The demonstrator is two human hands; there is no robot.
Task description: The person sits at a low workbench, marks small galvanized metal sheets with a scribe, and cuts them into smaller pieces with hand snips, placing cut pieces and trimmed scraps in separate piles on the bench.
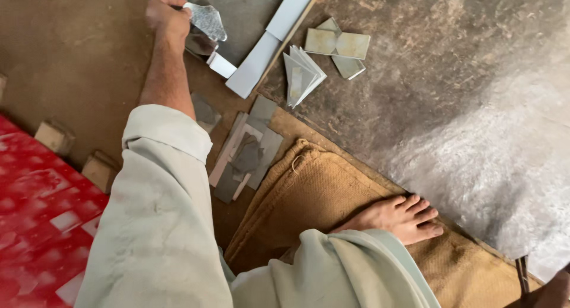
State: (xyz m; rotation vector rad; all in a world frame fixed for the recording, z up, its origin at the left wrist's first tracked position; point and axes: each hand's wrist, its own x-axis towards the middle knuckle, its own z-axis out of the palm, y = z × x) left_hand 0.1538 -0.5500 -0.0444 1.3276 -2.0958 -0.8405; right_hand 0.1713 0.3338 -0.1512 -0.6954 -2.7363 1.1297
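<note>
Sitting on burlap, reaching out for cut metal on the floor.

Nearest me, my right hand (552,293) sits at the frame's edge by a dark tool handle (522,274); I cannot tell its grip. My bare foot (398,218) rests on the burlap mat (309,189), near loose metal offcuts (246,154) that could cut it. Farthest out, my left hand (168,16) pinches a jagged sheet-metal piece (206,20) beside a pale metal strip (267,44); its edge could slice my fingers.
</note>
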